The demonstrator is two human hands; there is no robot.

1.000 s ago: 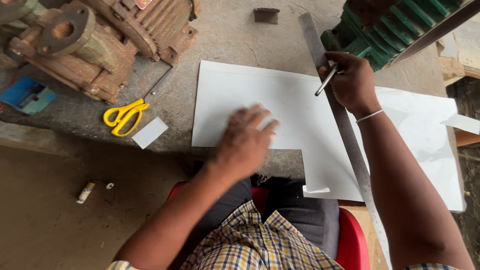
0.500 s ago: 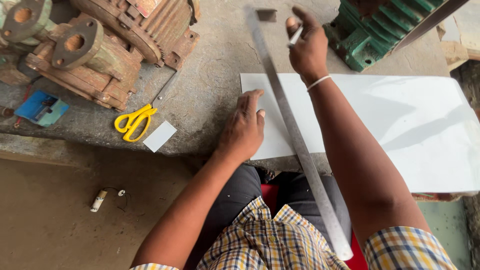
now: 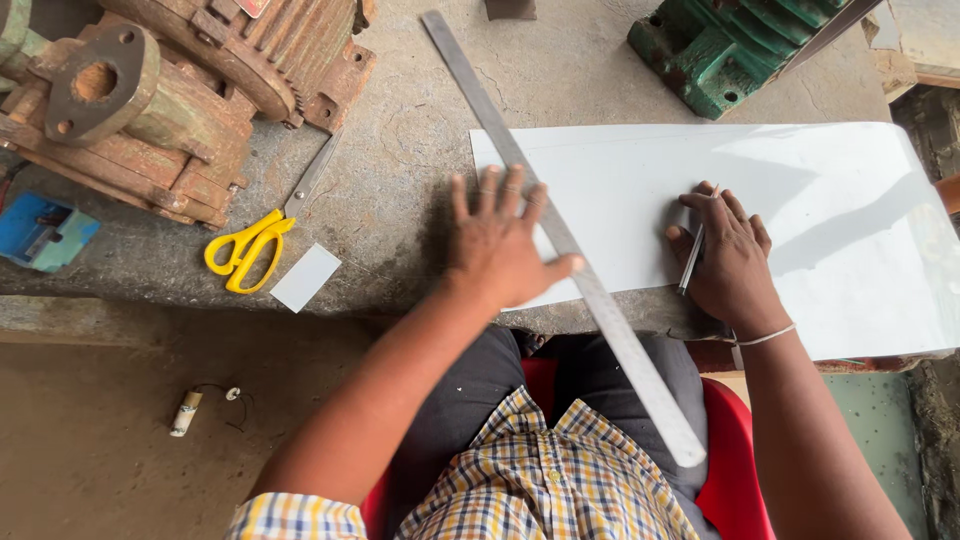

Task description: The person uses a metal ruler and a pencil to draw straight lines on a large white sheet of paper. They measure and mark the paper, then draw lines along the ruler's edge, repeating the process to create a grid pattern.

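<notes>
A large white sheet (image 3: 800,200) lies on the rough concrete bench (image 3: 400,190) in front of me. A long steel ruler (image 3: 545,215) runs diagonally across the sheet's left end and out over my lap. My left hand (image 3: 500,240) presses flat on the ruler and the sheet's left edge, fingers spread. My right hand (image 3: 730,260) rests on the sheet near its front edge and holds a thin pen-like tool (image 3: 694,255) pointing away from me.
Yellow-handled scissors (image 3: 265,225) and a small white card (image 3: 306,277) lie left of the sheet. A rusty motor (image 3: 170,90) sits at the back left, a green cast machine part (image 3: 740,45) at the back right, a blue object (image 3: 40,230) at far left.
My right hand came down from the ruler's far end onto the sheet, still holding the tool. My left hand moved onto the ruler, which now lies angled across the sheet's left end.
</notes>
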